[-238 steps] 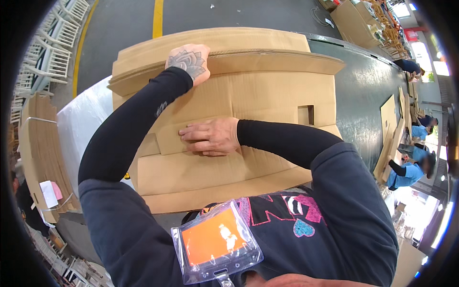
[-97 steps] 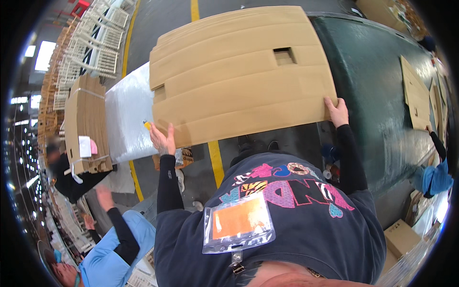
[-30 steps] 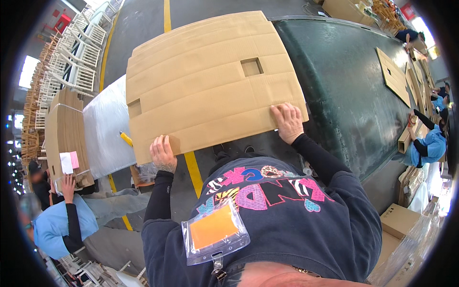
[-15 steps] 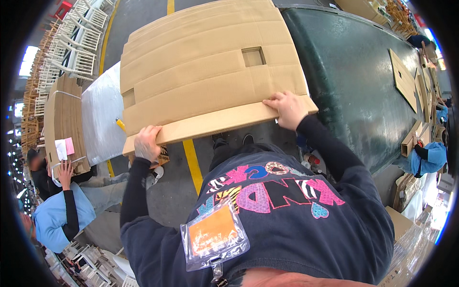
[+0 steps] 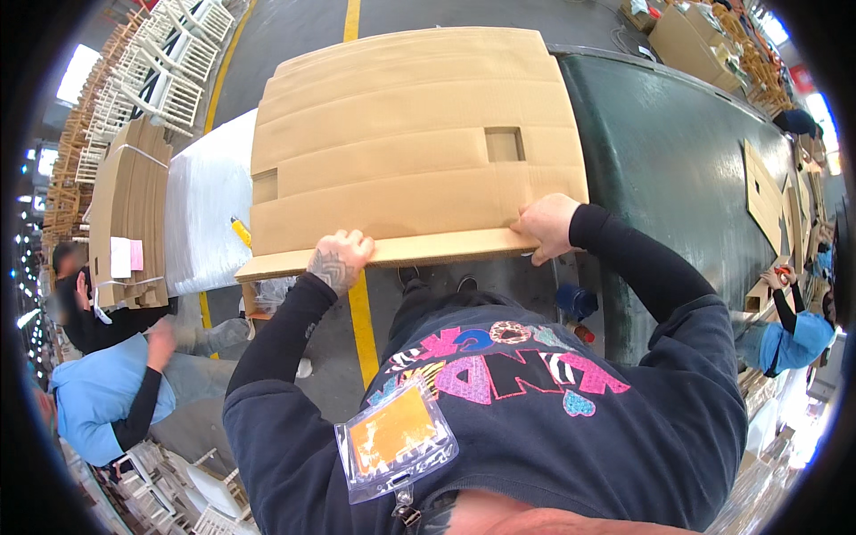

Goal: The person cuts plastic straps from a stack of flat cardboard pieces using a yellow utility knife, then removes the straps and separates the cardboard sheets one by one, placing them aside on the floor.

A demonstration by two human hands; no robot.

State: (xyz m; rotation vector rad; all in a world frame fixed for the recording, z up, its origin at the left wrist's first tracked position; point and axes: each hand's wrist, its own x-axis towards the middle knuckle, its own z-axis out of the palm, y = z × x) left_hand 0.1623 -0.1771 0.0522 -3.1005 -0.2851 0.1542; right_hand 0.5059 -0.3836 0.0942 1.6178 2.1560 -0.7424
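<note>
In front of me lies a large brown cardboard sheet [image 5: 401, 134] with creases across it and two rectangular cut-outs. Its near edge is a narrow folded flap [image 5: 437, 246]. My left hand [image 5: 343, 259] grips the flap left of its middle, fingers curled over the top and knuckles up. Near the flap's right end, my right hand [image 5: 546, 225] pinches the edge, with the thumb below. The undersides of both grips are hidden.
A green conveyor belt [image 5: 664, 160] runs along the right, with cardboard pieces [image 5: 762, 196] farther down. On the left are a plastic-wrapped surface [image 5: 209, 209], a yellow cutter [image 5: 241, 232] and strapped cardboard [image 5: 129, 209]. Co-workers in blue stand at both sides.
My left hand has slid right along the flap, toward the middle. My right hand has shifted slightly, its thumb now under the edge. The co-worker's hand at left has left the strapped cardboard.
</note>
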